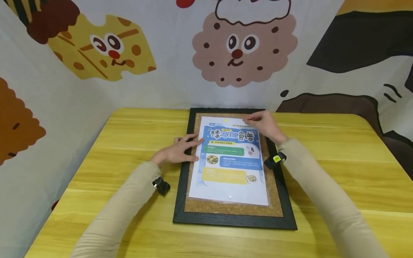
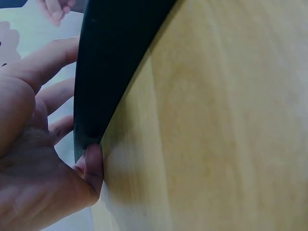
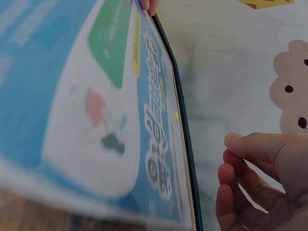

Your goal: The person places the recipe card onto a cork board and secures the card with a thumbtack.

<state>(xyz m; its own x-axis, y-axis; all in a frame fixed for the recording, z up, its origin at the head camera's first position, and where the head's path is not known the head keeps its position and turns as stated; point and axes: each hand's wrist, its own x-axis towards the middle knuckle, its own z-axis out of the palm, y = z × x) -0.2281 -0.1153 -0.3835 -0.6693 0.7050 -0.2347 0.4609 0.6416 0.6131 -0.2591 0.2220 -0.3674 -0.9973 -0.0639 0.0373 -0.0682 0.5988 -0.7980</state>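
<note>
A printed poster with blue, green and yellow panels lies on a cork board in a black frame. A yellow dot, like a pushpin head, marks its top middle; a small white dot is near the bottom. My left hand rests across the frame's left side, fingers spread with tips on the poster's edge. Up at the poster's top right corner is my right hand, thumb and fingertips brought together. Nothing shows between those tips in the right wrist view.
The board lies on a yellow wood-grain table, its far end close to the back edge. Behind hangs a white cloth printed with cartoon food. A black wrist camera hangs beside the frame's left; another overlaps its right side.
</note>
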